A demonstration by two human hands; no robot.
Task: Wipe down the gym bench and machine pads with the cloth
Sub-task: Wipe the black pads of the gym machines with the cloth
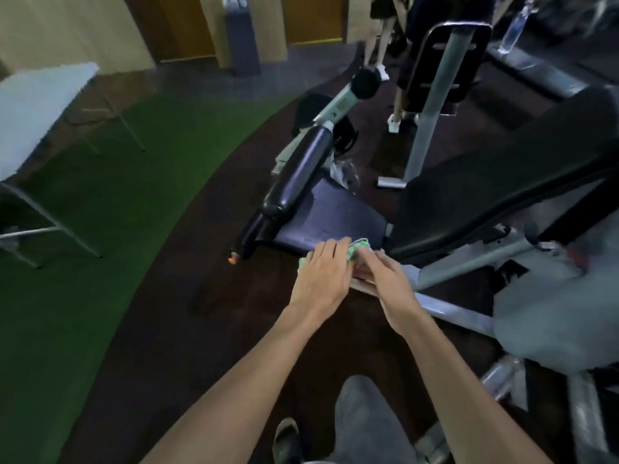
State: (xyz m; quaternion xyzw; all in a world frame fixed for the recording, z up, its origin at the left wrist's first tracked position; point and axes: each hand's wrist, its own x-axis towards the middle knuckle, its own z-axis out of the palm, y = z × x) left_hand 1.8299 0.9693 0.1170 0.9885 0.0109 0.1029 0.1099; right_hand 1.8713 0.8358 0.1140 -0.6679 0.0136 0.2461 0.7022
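A green and white cloth [355, 251] lies bunched at the near edge of the machine's dark seat pad [331, 219]. My left hand [323, 274] covers its left part, fingers curled over it. Touching the cloth from the right is my right hand [385, 276], which pinches it with the fingertips. A black roller pad [298, 172] runs along the seat's left side. The large black back pad [502, 182] slopes up to the right of the seat.
The grey machine frame [452, 272] runs below the seat toward the right. A white folding table [37, 108] stands at the left on green turf [100, 209]. Another person's legs [378, 45] are at the back, beside a second machine's grey post [432, 102].
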